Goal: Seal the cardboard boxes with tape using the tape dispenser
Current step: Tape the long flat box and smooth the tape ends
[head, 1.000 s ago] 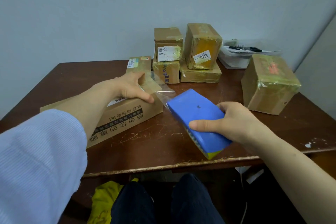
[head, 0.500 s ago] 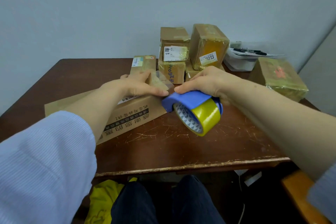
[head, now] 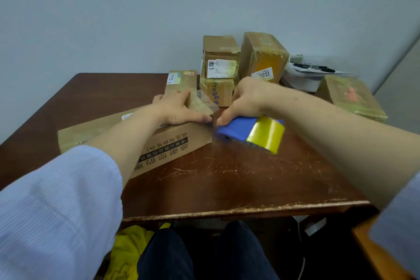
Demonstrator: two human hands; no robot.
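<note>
A long flat cardboard box (head: 172, 145) with black printed characters lies on the left half of the brown table (head: 238, 179). My left hand (head: 179, 110) presses flat on its top near the right end, thumb along the edge. My right hand (head: 247, 100) grips the blue tape dispenser (head: 236, 130) with its yellow tape roll (head: 266, 135), held right against the box's right end. A loose strip of clear tape (head: 204, 102) stands up between the two hands.
Several taped boxes (head: 261, 59) are stacked at the back of the table. Another taped box (head: 354, 98) sits at the far right, a small labelled one (head: 181, 79) behind my left hand. A white container with pens (head: 304, 75) stands at the back right. Yellow cloth (head: 129, 252) lies below the table.
My right hand has brought the dispenser from the table's front up to the box's right end and turned it, so the yellow roll now points right. The left hand stayed on the box.
</note>
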